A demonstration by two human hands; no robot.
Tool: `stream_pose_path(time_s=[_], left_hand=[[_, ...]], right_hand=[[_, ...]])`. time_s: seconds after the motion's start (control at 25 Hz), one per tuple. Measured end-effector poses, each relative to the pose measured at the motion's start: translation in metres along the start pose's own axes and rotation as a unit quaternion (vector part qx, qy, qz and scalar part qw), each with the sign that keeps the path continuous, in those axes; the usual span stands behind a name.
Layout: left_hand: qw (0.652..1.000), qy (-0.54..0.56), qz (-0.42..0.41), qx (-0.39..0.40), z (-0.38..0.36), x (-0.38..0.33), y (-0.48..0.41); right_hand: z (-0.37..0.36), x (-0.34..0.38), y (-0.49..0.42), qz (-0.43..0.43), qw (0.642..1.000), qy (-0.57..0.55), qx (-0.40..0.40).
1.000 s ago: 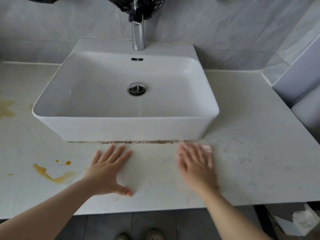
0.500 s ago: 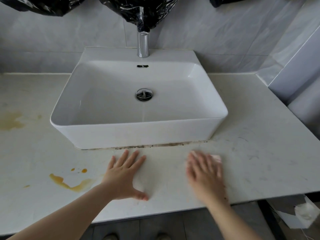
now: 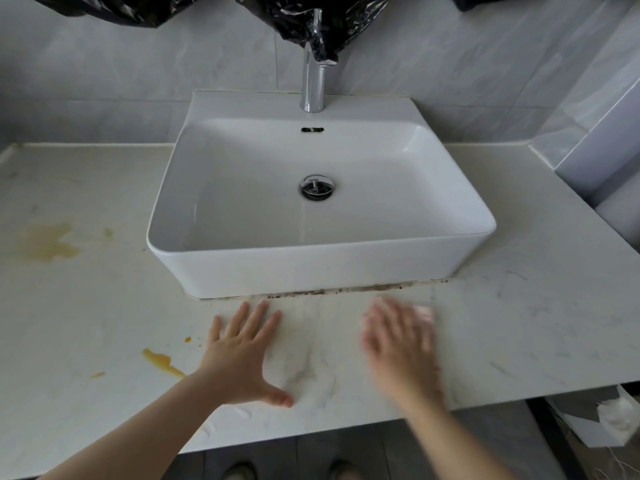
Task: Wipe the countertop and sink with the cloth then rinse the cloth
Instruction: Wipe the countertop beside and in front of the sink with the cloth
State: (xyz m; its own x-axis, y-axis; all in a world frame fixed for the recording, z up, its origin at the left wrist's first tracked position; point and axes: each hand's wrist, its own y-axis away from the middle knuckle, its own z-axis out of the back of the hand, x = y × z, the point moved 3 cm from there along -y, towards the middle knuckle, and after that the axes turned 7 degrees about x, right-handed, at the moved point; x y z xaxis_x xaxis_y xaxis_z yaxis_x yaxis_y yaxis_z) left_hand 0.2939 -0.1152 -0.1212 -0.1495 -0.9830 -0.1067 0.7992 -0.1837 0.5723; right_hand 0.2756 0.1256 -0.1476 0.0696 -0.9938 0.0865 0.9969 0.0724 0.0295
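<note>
Pale marble-look stone forms the countertop point(image 3: 519, 341), which fills the view from 9 o'clock to 3 o'clock. On it, towards 12 o'clock, sits the white rectangular sink point(image 3: 311, 268), with a chrome faucet point(image 3: 313, 84) at its far rim and black plastic point(image 3: 311, 19) hanging over the spout. A dark grime line point(image 3: 346, 291) runs along the sink's near base. The left hand point(image 3: 242, 358) lies flat on the stone at 7 o'clock of the sink, fingers straight and spread, gripping nothing. The right hand point(image 3: 398, 348), blurred, lies at 5 o'clock of the sink, fingers extended and pressing flat on the cloth point(image 3: 424, 311), a pale pink edge of which shows at the fingertips. A faded yellow stain point(image 3: 48, 242) lies at 9 o'clock. An orange streak point(image 3: 161, 362) lies just beside the left wrist at 8 o'clock. The metal drain point(image 3: 317, 187) sits in the middle of the basin.
</note>
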Motion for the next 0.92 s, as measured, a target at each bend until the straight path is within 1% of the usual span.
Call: stream_pose_path(time_s=[0.08,0.12,0.16,0.2,0.24,0.28,0.32,0.36,0.4,0.44,0.48,0.52,0.56,0.6,0.64,0.68,0.72,0.76,0.8,0.84,0.88,0.92], left_hand=[[1.000,0.000,-0.003,-0.006,-0.001,0.001,0.000],[1.000,0.004,-0.001,-0.006,-0.002,0.002,0.000],[1.000,0.006,0.002,-0.006,-0.002,0.002,0.000],[1.000,0.005,0.005,-0.009,-0.003,0.001,-0.001],[1.000,0.003,0.008,-0.014,-0.003,0.001,-0.001],[1.000,0.002,0.010,-0.019,-0.002,0.001,-0.001],[1.000,0.001,0.011,-0.021,-0.002,0.001,-0.001],[1.000,-0.003,0.011,-0.021,-0.003,0.002,-0.001],[1.000,-0.005,0.011,-0.021,-0.003,0.003,-0.001],[1.000,-0.005,0.009,-0.021,-0.003,0.003,-0.001],[1.000,-0.004,0.005,-0.020,-0.003,0.002,-0.001],[1.000,-0.004,0.004,-0.019,-0.002,0.002,-0.001],[1.000,-0.003,0.006,-0.018,-0.002,0.002,-0.001],[1.000,0.000,0.010,-0.016,-0.002,0.002,-0.001],[1.000,0.003,0.012,-0.014,-0.002,0.001,0.000],[1.000,0.004,0.014,-0.013,-0.002,0.000,0.000],[1.000,0.006,0.018,-0.016,-0.002,0.000,0.000],[1.000,0.007,0.022,-0.021,-0.002,0.000,0.000],[0.999,0.006,0.025,-0.027,-0.002,0.001,-0.001],[0.999,0.004,0.025,-0.030,-0.003,0.001,-0.001],[0.999,0.002,0.024,-0.031,-0.004,0.002,-0.001],[0.999,0.003,0.022,-0.031,-0.005,0.002,-0.002]], right_hand=[[0.009,-0.040,-0.009,-0.158,0.986,-0.035,0.031],[0.010,-0.041,-0.011,-0.212,0.974,-0.054,0.058],[0.010,-0.026,-0.014,-0.227,0.971,-0.052,0.055],[0.010,0.001,-0.015,-0.194,0.979,-0.050,0.045],[0.007,0.035,-0.013,-0.123,0.991,-0.045,0.014],[0.001,0.065,-0.008,-0.038,0.999,-0.036,0.004],[-0.002,0.089,-0.001,0.060,0.998,-0.020,0.022],[-0.006,0.096,0.004,0.128,0.990,0.000,0.055],[-0.006,0.085,0.003,0.162,0.984,0.015,0.075],[-0.004,0.063,-0.003,0.161,0.984,0.026,0.067],[0.001,0.035,-0.008,0.118,0.991,0.022,0.050],[0.003,0.004,-0.013,0.040,0.998,0.015,0.045],[0.007,-0.023,-0.018,-0.068,0.996,-0.006,0.049],[0.010,-0.037,-0.020,-0.168,0.983,-0.036,0.062],[0.012,-0.036,-0.023,-0.227,0.970,-0.057,0.064],[0.011,-0.019,-0.027,-0.240,0.967,-0.061,0.061],[0.008,0.011,-0.027,-0.204,0.975,-0.060,0.058],[0.003,0.045,-0.023,-0.131,0.988,-0.057,0.051],[0.000,0.077,-0.014,-0.032,0.998,-0.053,0.026],[-0.004,0.099,-0.006,0.060,0.997,-0.048,0.019],[-0.006,0.105,0.000,0.131,0.990,-0.034,0.045],[-0.006,0.097,0.000,0.168,0.984,-0.013,0.055]])
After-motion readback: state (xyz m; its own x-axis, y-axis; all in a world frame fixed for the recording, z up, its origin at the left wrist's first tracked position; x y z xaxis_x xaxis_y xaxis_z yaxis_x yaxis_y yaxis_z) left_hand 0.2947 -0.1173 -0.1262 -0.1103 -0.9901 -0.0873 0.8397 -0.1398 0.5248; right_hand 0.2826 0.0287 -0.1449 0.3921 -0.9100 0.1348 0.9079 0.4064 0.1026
